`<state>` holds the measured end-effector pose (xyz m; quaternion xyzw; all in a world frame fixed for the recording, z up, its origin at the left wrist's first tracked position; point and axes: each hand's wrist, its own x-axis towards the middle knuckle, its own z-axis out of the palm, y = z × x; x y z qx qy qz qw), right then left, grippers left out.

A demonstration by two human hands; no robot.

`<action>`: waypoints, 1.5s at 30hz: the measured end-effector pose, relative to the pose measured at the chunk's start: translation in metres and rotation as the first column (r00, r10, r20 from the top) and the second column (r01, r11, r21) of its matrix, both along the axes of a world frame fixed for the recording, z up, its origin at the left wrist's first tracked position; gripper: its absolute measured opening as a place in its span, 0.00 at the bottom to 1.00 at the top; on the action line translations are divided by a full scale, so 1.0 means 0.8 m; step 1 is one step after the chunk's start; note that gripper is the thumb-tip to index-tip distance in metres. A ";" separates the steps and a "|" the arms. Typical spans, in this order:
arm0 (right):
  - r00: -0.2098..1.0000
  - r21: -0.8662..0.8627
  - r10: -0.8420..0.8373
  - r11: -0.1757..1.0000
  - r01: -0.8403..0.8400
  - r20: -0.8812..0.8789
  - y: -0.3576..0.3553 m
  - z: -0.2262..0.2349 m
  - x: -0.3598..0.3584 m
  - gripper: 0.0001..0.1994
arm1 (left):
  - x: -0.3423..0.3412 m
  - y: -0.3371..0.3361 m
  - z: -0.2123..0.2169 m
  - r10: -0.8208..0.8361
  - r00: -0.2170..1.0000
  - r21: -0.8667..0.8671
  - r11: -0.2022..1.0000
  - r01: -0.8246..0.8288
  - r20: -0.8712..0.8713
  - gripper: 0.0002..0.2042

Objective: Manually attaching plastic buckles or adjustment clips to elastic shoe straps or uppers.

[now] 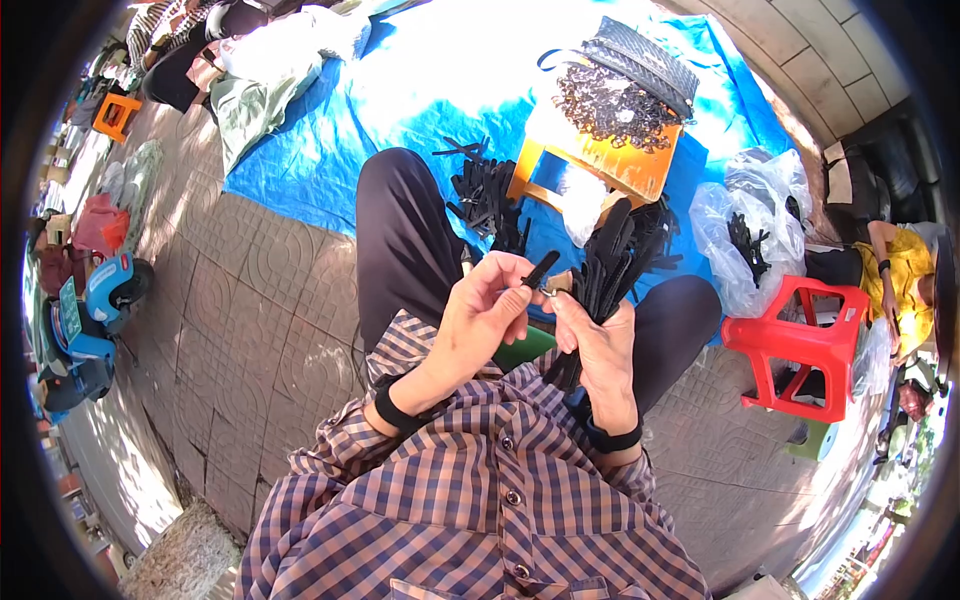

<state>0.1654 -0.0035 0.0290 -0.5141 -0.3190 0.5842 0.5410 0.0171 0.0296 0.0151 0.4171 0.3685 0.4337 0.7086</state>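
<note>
My left hand (480, 318) pinches a single short black strap (541, 268) between thumb and fingers, just above my lap. My right hand (600, 345) grips a thick bundle of black straps (610, 262) that fans upward, and its fingertips meet the left hand at a small metal ring (549, 291) on the single strap. Both wrists wear black bands. My knees in dark trousers frame the hands.
An orange stool (610, 165) in front carries a heap of dark metal clasps (612, 105) and a grey woven pouch (640, 62). Loose black straps (485, 195) lie on a blue tarp (420, 90). A red plastic stool (805, 345), clear bags and another person sit at right.
</note>
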 end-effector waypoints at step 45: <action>0.986 0.083 -0.087 0.994 0.075 0.143 0.003 0.005 0.027 0.06 | -0.004 -0.001 0.000 -0.258 0.966 -0.043 0.965 0.258 -0.008 0.05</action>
